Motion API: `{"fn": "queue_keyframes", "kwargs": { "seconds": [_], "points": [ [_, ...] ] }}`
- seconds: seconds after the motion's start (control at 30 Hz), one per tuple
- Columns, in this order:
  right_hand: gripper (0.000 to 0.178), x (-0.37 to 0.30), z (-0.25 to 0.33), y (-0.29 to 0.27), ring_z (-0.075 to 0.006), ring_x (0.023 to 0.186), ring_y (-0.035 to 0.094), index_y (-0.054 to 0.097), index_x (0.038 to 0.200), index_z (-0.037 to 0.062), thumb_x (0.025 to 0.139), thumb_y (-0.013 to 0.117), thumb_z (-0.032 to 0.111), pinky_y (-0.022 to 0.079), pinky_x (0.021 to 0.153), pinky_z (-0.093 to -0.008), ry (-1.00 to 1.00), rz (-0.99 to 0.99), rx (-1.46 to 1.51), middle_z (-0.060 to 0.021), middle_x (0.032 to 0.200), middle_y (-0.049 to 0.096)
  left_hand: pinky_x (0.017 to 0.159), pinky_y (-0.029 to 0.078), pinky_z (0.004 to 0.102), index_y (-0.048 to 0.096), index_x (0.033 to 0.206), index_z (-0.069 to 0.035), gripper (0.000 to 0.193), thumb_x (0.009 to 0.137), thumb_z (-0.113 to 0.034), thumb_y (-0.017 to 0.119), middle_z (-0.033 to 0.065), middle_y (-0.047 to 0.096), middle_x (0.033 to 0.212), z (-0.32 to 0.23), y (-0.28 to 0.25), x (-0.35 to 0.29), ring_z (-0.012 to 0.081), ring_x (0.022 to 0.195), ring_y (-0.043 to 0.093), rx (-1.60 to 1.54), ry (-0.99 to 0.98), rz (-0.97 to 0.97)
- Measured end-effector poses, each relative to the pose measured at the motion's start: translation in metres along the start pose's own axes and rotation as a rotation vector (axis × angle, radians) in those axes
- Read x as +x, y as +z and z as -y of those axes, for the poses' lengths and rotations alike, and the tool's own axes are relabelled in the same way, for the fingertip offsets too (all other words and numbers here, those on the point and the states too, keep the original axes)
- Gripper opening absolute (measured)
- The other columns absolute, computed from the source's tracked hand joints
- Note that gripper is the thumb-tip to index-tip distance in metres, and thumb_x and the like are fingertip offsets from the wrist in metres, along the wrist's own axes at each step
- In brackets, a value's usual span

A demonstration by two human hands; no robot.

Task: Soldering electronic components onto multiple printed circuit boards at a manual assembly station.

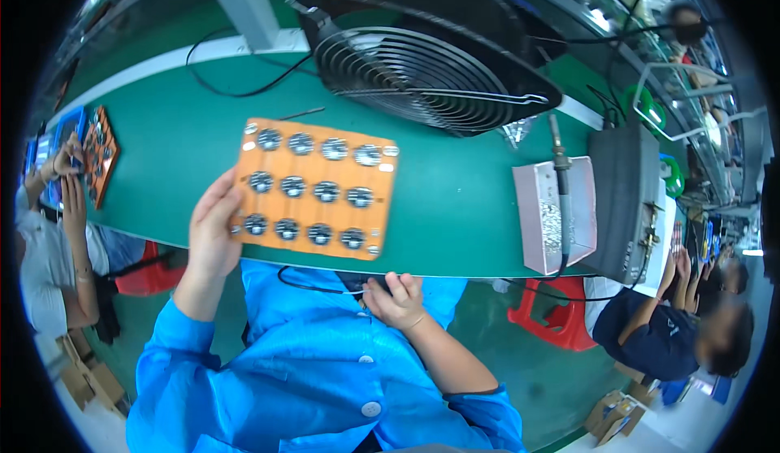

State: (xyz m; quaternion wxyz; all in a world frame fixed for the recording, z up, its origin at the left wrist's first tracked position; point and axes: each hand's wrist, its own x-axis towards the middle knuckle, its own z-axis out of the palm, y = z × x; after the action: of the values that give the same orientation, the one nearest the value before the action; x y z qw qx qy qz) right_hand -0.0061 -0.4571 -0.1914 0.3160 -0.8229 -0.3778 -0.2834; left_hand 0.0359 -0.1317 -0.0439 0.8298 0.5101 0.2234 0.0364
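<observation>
My left hand (214, 229) grips the left edge of an orange board (313, 164) and holds it tilted over the green table. Rows of round, black-and-silver parts sit on the board, with small silvery pads near its corners. Below the table's front edge, close to my lap, is my right hand (396, 300) with its fingers curled. A thin black cable (305, 289) with a pale end runs to these fingers, which appear closed on it; the exact grip is partly hidden.
A large black fan (418, 63) stands at the back of the green table (455, 201). To the right, a soldering iron (561, 185) rests across a pale open box (532, 221) beside a dark grey unit (621, 201). Co-workers sit at both sides, the left one near another orange board (100, 156).
</observation>
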Motion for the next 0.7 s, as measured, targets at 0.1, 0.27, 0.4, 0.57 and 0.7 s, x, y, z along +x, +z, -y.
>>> {"fn": "queue_keyframes", "kwargs": {
  "seconds": [0.1, 0.27, 0.4, 0.57, 0.7],
  "points": [
    [0.023, 0.005, -0.002, -0.003, -0.0329, 0.155, 0.023, 0.078, 0.101, 0.013, 0.078, 0.081, 0.019, 0.032, 0.119, -0.0556, -0.027, 0.011, 0.0, -0.0109, 0.161, 0.038, 0.105, 0.051, 0.036, 0.045, 0.147, 0.009, 0.047, 0.104, -0.008, 0.046, 0.019, 0.06, 0.141, -0.015, -0.031, 0.001, 0.0247, 0.127, 0.061, 0.027, 0.076, -0.11],
    [0.02, 0.019, 0.009, -0.015, -0.0305, 0.141, 0.041, 0.077, 0.095, 0.0128, 0.077, 0.081, 0.02, 0.038, 0.112, -0.0494, 0.043, -0.037, -0.007, -0.01, 0.146, 0.054, 0.1, 0.055, 0.0371, 0.044, 0.146, 0.011, 0.047, 0.103, -0.008, 0.041, 0.0207, 0.061, 0.138, -0.035, -0.086, -0.006, 0.0265, 0.122, 0.065, 0.019, 0.184, -0.332],
    [0.014, 0.039, 0.008, -0.037, -0.027, 0.121, 0.054, 0.075, 0.087, 0.0135, 0.077, 0.08, 0.021, 0.042, 0.099, -0.0441, 0.087, 0.006, -0.049, -0.0078, 0.128, 0.067, 0.096, 0.057, 0.0371, 0.051, 0.14, 0.009, 0.043, 0.1, -0.004, 0.042, 0.0184, 0.066, 0.129, -0.027, -0.125, -0.005, 0.026, 0.112, 0.069, -0.127, 0.269, -0.445],
    [0.007, 0.066, 0.008, -0.057, -0.0264, 0.103, 0.06, 0.07, 0.081, 0.011, 0.078, 0.075, 0.016, 0.043, 0.09, -0.0418, 0.105, 0.086, -0.027, -0.006, 0.108, 0.07, 0.094, 0.058, 0.0388, 0.054, 0.135, 0.009, 0.04, 0.098, -0.001, 0.042, 0.0189, 0.068, 0.124, -0.009, -0.142, 0.008, 0.0261, 0.107, 0.071, -0.281, 0.349, -0.587],
    [0.006, 0.086, 0.002, -0.063, -0.0255, 0.09, 0.063, 0.068, 0.08, 0.006, 0.079, 0.073, 0.009, 0.046, 0.083, -0.039, 0.093, 0.143, 0.09, -0.0072, 0.101, 0.07, 0.103, 0.054, 0.041, 0.049, 0.141, 0.007, 0.041, 0.103, -0.003, 0.036, 0.0195, 0.064, 0.133, -0.009, -0.14, 0.023, 0.0281, 0.117, 0.067, -0.313, 0.386, -0.67]
  ]
}}
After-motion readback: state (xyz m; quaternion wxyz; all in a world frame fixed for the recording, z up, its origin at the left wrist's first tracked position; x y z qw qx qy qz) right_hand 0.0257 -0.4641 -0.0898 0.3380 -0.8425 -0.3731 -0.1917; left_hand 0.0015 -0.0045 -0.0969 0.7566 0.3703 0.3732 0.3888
